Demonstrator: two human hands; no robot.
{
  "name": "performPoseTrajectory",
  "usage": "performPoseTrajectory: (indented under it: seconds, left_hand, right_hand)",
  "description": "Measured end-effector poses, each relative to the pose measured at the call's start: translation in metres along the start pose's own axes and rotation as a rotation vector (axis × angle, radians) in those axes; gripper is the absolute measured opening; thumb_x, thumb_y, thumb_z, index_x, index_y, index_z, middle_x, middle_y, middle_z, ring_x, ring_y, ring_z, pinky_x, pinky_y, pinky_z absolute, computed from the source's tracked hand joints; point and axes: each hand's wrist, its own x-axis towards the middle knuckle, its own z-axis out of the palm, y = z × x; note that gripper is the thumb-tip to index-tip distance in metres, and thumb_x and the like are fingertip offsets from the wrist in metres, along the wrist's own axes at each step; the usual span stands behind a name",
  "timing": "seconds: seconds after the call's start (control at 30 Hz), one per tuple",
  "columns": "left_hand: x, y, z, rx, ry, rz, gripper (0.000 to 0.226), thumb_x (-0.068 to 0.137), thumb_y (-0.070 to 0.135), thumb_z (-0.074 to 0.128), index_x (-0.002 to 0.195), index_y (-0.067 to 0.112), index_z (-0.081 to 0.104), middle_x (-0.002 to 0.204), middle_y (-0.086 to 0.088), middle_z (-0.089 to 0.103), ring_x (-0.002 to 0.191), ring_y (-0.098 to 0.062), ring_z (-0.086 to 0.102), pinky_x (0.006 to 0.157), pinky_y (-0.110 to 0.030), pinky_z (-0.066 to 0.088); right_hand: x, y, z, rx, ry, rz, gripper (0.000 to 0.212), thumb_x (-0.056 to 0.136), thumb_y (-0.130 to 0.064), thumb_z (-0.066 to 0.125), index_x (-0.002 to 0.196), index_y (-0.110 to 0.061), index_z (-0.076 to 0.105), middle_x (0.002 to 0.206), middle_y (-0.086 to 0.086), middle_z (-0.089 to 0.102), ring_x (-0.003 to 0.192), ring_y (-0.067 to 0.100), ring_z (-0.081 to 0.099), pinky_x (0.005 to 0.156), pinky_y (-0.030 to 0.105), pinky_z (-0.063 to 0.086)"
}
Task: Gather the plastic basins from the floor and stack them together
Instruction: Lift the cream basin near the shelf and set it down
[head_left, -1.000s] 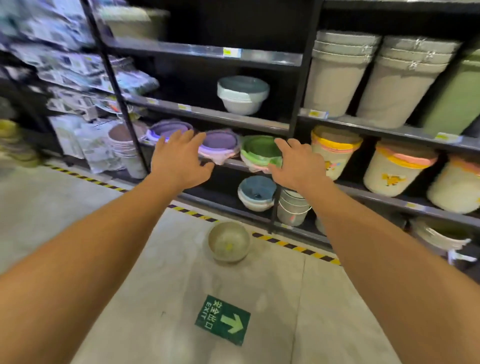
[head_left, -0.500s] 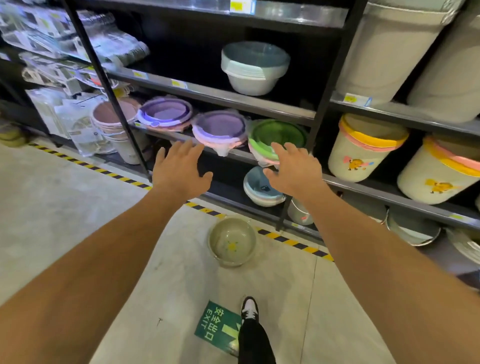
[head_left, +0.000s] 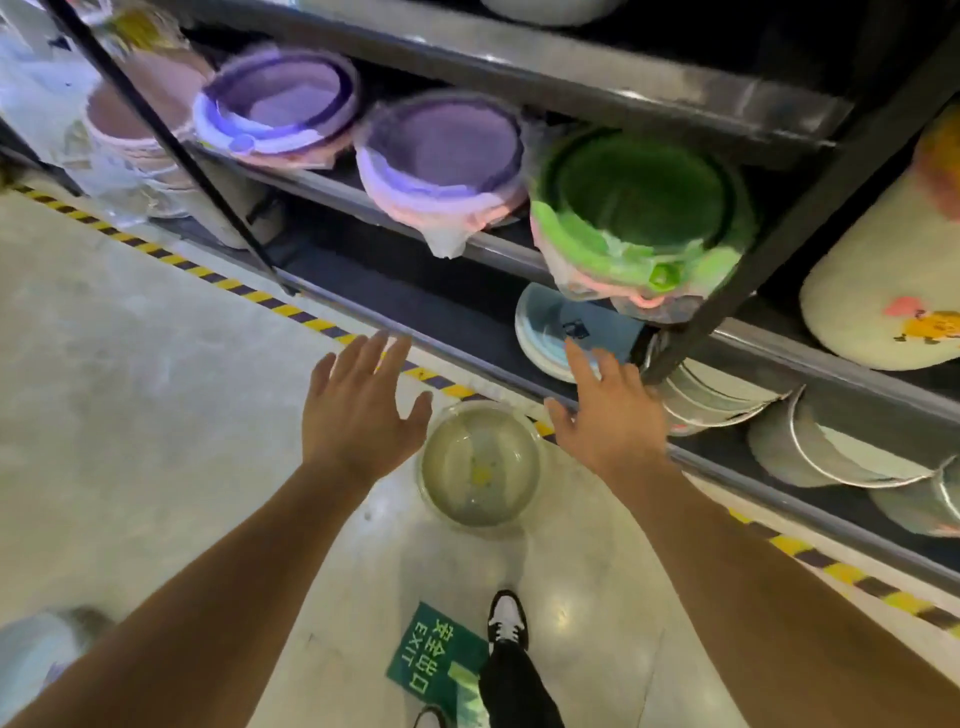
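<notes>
You get bright overhead light that glares off the glossy floor (head_left: 130, 415) and off the metal shelf edges (head_left: 519, 67). The shelf recesses stay dark. Motion blur smears the purple basins (head_left: 441, 150) and green basin (head_left: 639, 202), and straight lines bow toward your frame edges.

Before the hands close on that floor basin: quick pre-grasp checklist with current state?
1. Both hands free: left hand and right hand hold nothing, fingers spread. Ok.
2. Hands either side of the basin: ok.
3. Contact with the rim: cannot tell, hands look above it.
4. Basin upright, opening up: ok.
5. Basin contents: nothing obvious besides a yellow mark at the bottom; cannot tell for certain.
6. Foot clearance: shoe stands apart from the basin. Ok.
</notes>
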Motion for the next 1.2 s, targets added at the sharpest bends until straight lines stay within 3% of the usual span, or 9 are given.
performPoseTrajectory:
  seconds: [0.33,0.5,0.63,0.77,0.9,1.0,1.1,1.2]
  left_hand:
    - [0.064,-0.044,0.337,-0.050,-0.186,0.012,0.071,0.089,0.050,0.056,0.152,0.021,0.039,0.154,-0.008,0.044,0.141,-0.029,0.039,0.112,-0.048,0.031]
    - [0.059,-0.080,0.497,-0.048,-0.298,-0.057,0.074,0.088,0.053,0.055,0.153,0.023,0.035,0.155,-0.008,0.041,0.141,-0.030,0.037,0.110,-0.047,0.031]
    - [0.060,-0.105,0.589,-0.027,-0.322,-0.129,0.083,0.085,0.057,0.054,0.157,0.026,0.026,0.159,-0.009,0.035,0.141,-0.032,0.036,0.108,-0.048,0.032]
    - [0.071,-0.118,0.641,-0.062,-0.342,-0.210,0.091,0.085,0.049,0.060,0.159,0.033,0.010,0.164,-0.010,0.021,0.138,-0.037,0.038,0.101,-0.053,0.039]
    - [0.074,-0.117,0.668,-0.224,-0.328,-0.217,0.097,0.083,0.022,0.063,0.158,0.028,0.002,0.153,-0.011,0.033,0.111,-0.045,0.057,0.076,-0.050,0.048]
    - [0.074,-0.118,0.673,-0.300,-0.271,-0.252,0.089,0.081,0.005,0.053,0.156,0.023,0.010,0.134,-0.018,0.046,0.094,-0.047,0.058,0.070,-0.045,0.041]
    - [0.073,-0.125,0.667,-0.326,-0.270,-0.243,0.082,0.079,0.002,0.052,0.152,0.021,0.021,0.126,-0.020,0.051,0.095,-0.047,0.056,0.074,-0.047,0.044]
    - [0.073,-0.127,0.646,-0.373,-0.234,-0.255,0.079,0.077,-0.001,0.054,0.149,0.019,0.027,0.121,-0.020,0.055,0.096,-0.046,0.056,0.077,-0.045,0.043]
  right_hand:
    - [0.065,0.038,0.321,-0.025,-0.214,0.113,0.073,0.090,-0.055,0.048,0.153,-0.029,0.022,0.146,0.009,0.043,0.125,0.037,0.047,0.089,0.047,0.046]
    - [0.088,0.052,0.469,-0.026,-0.236,0.203,0.081,0.087,-0.062,0.051,0.153,-0.032,0.014,0.144,0.011,0.046,0.125,0.039,0.048,0.089,0.048,0.047]
    - [0.109,0.054,0.560,0.029,-0.258,0.346,0.094,0.086,-0.071,0.047,0.157,-0.031,0.001,0.145,0.012,0.044,0.127,0.040,0.048,0.088,0.048,0.045]
    - [0.127,0.047,0.608,0.129,-0.211,0.387,0.102,0.085,-0.060,0.061,0.158,-0.028,-0.003,0.144,0.015,0.043,0.111,0.045,0.058,0.082,0.049,0.046]
    - [0.132,0.048,0.624,0.161,-0.196,0.390,0.101,0.087,-0.036,0.070,0.158,-0.032,-0.001,0.141,0.013,0.046,0.104,0.047,0.060,0.083,0.049,0.046]
    - [0.131,0.049,0.626,0.190,-0.183,0.381,0.098,0.087,-0.016,0.068,0.158,-0.032,0.002,0.137,0.015,0.048,0.103,0.048,0.059,0.085,0.050,0.046]
    - [0.133,0.050,0.616,0.204,-0.171,0.354,0.096,0.087,-0.011,0.067,0.158,-0.033,0.006,0.137,0.015,0.050,0.108,0.045,0.058,0.087,0.048,0.046]
    - [0.137,0.043,0.594,0.183,-0.154,0.347,0.095,0.088,-0.007,0.064,0.159,-0.031,0.005,0.145,0.013,0.045,0.107,0.046,0.058,0.079,0.047,0.047]
